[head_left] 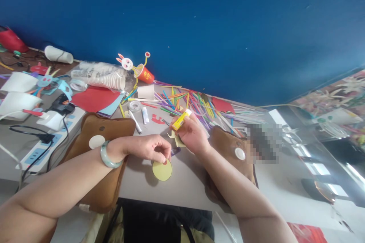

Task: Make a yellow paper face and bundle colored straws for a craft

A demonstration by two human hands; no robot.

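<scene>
My left hand, a pale green bangle on its wrist, pinches the upper edge of a round yellow paper disc above the table. A small orange-red spot shows on the disc by the thumb. My right hand is raised to the right, its fingers closed on a yellow tube with a white end that looks like a glue stick. Between the hands lie yellow paper scraps and a purple-handled item, partly hidden. Cut red paper pieces are just beyond.
Two brown cushions flank the work spot. Behind are a white marker, tape roll, many coloured sticks, bagged paper cups and a red cup with a rabbit figure. A power strip with cables lies left.
</scene>
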